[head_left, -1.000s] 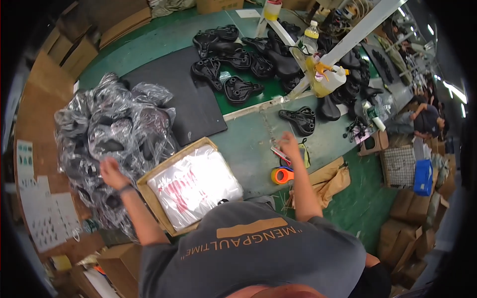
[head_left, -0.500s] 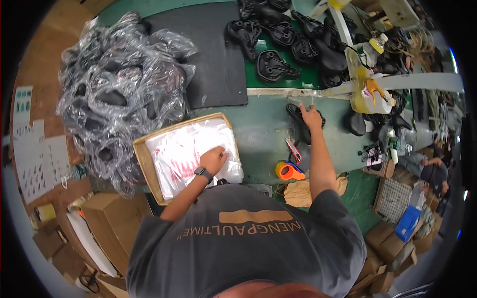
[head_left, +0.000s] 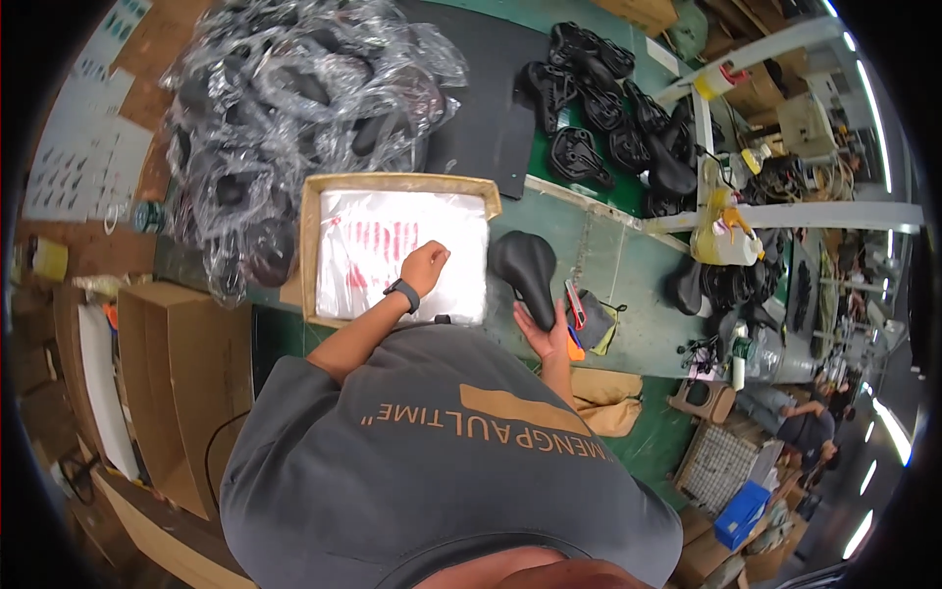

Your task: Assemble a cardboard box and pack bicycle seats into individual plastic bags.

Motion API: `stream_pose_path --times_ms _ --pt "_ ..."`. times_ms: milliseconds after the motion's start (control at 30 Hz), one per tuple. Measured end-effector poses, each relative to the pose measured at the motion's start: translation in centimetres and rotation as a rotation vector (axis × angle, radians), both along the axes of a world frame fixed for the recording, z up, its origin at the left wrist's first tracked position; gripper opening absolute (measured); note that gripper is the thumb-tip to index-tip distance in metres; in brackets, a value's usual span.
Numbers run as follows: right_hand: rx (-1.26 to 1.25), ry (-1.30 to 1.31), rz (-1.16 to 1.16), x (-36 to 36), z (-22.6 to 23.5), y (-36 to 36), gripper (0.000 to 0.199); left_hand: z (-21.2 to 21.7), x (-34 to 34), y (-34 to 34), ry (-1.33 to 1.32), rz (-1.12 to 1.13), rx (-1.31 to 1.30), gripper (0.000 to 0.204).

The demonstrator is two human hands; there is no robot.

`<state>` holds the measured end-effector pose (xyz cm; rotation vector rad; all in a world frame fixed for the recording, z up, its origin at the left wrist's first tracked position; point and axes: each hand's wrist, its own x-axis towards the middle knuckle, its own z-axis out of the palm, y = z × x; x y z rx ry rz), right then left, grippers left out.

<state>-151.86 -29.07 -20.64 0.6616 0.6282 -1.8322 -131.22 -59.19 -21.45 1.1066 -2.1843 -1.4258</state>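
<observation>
A black bicycle saddle (head_left: 527,267) is in my right hand (head_left: 546,339), its narrow nose lying between the thumb and the fingers. The wide end points away from me, beside the right wall of a shallow cardboard box (head_left: 310,245). Clear plastic bags (head_left: 378,290) with red print lie stacked in that box. Over the stack is my left hand (head_left: 423,270), a dark watch on its wrist. Its fingers are curled together at the bags' surface, and what they pinch, if anything, cannot be made out.
Wrapped saddles form a big heap (head_left: 294,108) at the far left. Bare black saddles (head_left: 579,155) lie at the back right. A red utility knife (head_left: 576,304) and a grey cloth (head_left: 601,319) are right of my hand. A yellowish spray bottle (head_left: 728,236) hangs by the white frame.
My right hand has brought the saddle from the far right of the bench back toward me, beside the box. My left hand stays over the bags. The whole view has turned.
</observation>
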Motion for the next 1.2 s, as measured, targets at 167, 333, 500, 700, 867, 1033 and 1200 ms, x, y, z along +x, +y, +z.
stream_pose_path --times_ms 167,333,500,700,867,1033,1200 --pt "0.845 0.645 0.657 1.2 0.2 -1.3 0.104 0.3 4.1 -1.0 0.172 0.151 0.319 0.035" --pt "1.405 1.657 1.164 2.4 1.6 -3.1 0.121 4.6 7.7 -1.3 0.112 0.130 0.144 0.032" --pt "0.842 1.092 0.735 5.0 7.3 -0.2 0.096 10.8 11.5 -2.3 0.272 0.093 -0.698 0.017" --pt "-0.242 0.628 0.452 13.1 17.1 -5.3 0.081 15.5 14.3 -1.1 0.086 0.089 -0.140 0.023" --pt "-0.303 0.427 0.608 17.0 16.6 -12.5 0.066 13.9 13.6 0.8 0.381 -0.013 0.541 0.024" --pt "-0.100 0.589 0.762 16.6 17.4 -15.3 0.045 17.4 17.1 1.6 0.397 -0.057 0.927 0.027" --pt "-0.351 0.365 0.528 15.6 18.9 -14.4 0.056 18.9 24.5 -2.8 1.047 0.218 1.123 0.027"
